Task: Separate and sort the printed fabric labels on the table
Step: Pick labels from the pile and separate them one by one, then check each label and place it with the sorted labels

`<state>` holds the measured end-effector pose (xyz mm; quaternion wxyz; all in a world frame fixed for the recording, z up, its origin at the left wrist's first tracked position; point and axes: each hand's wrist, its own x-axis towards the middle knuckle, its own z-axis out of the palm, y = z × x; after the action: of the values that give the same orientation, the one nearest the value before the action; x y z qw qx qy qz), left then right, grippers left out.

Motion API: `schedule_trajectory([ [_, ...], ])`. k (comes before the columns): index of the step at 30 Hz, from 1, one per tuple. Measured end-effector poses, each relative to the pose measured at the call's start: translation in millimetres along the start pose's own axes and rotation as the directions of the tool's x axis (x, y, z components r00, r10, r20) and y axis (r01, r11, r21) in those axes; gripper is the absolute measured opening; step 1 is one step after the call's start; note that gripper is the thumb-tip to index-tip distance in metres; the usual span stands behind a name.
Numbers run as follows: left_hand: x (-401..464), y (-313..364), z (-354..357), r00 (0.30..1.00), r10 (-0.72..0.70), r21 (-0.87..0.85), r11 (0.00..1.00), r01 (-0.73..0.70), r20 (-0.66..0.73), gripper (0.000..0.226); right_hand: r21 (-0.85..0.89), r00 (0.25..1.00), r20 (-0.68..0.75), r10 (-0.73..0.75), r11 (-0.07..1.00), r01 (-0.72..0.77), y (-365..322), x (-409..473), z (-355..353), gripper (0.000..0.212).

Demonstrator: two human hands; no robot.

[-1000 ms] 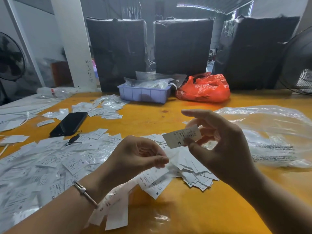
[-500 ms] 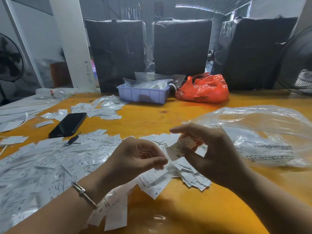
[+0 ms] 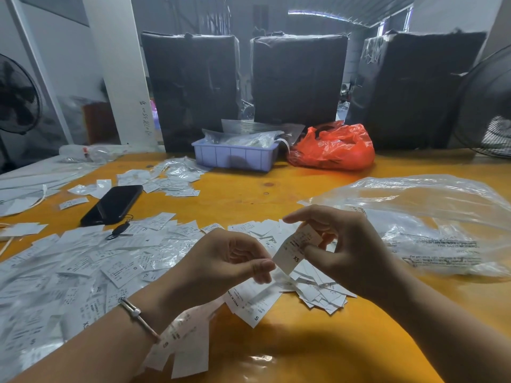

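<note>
Hundreds of printed fabric labels (image 3: 91, 261) lie loose over the left and middle of the yellow table (image 3: 318, 352), with a smaller heap (image 3: 318, 291) just below the hands. They look feather-light, limp and slick, likely to cling together in layers and slide under a fingertip, so a pinch at a free corner or short edge, peeling one from the next, seems the sound way to take them.

The clear plastic bag (image 3: 431, 217) at the right lies crumpled and open toward the hands; what it contains I cannot tell. The orange bag (image 3: 334, 147) at the back is knotted, its contents hidden. The lilac tray (image 3: 235, 157) beside it has clear packets in it.

The right hand (image 3: 348, 244) pinches the upper end of one label marked XS (image 3: 296, 250), held up above the smaller heap. The left hand (image 3: 229, 261) is curled, thumb pressed to forefinger right at that label's lower edge; whether it nips that edge or a second label under it I cannot tell
</note>
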<state>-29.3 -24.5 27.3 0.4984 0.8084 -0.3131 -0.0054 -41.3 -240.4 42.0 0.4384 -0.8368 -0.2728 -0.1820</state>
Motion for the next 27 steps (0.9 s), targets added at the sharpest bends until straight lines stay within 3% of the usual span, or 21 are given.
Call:
schedule_trajectory([
  [7,0.9,-1.6,0.4,1.0,0.008,0.0,1.0,-0.008,-0.03,0.019,0.012,0.996,-0.067,0.05,0.999,-0.05,3.2,0.6,-0.7,0.041],
  [14,1.8,-2.8,-0.8,0.995,-0.004,-0.028,1.0,0.001,-0.099,0.022,0.19,0.994,-0.086,0.068,0.98,-0.051,1.8,0.2,-3.5,0.041],
  [17,1.5,-2.2,-1.3,0.991,-0.002,-0.066,0.998,-0.007,-0.137,0.018,0.074,0.985,-0.156,0.071,0.995,-0.06,4.3,1.6,-7.6,0.047],
  [19,0.7,-0.3,-1.7,0.986,0.001,-0.098,0.995,-0.017,-0.168,0.021,0.032,0.992,-0.086,0.087,0.996,-0.085,4.6,2.8,-7.6,0.039],
  [22,0.4,3.9,-1.8,0.976,0.015,-0.112,0.993,-0.039,-0.216,0.026,0.096,0.982,0.154,0.106,0.988,-0.122,-4.3,2.4,0.3,0.011],
  [23,0.3,5.2,-1.8,0.976,0.02,-0.111,0.993,-0.045,-0.219,0.028,0.055,0.978,0.187,0.09,0.993,-0.102,-5.9,1.2,3.4,0.021],
  [25,0.1,6.6,-1.5,0.979,0.02,-0.116,0.992,-0.044,-0.202,0.028,-0.004,0.984,0.172,0.037,0.999,-0.037,-6.7,0.9,7.6,0.025],
  [27,-0.5,6.7,-1.6,0.984,0.0,-0.115,0.993,-0.021,-0.18,0.026,0.012,0.992,0.122,0.019,1.0,-0.02,-5.8,1.7,6.9,0.01],
])
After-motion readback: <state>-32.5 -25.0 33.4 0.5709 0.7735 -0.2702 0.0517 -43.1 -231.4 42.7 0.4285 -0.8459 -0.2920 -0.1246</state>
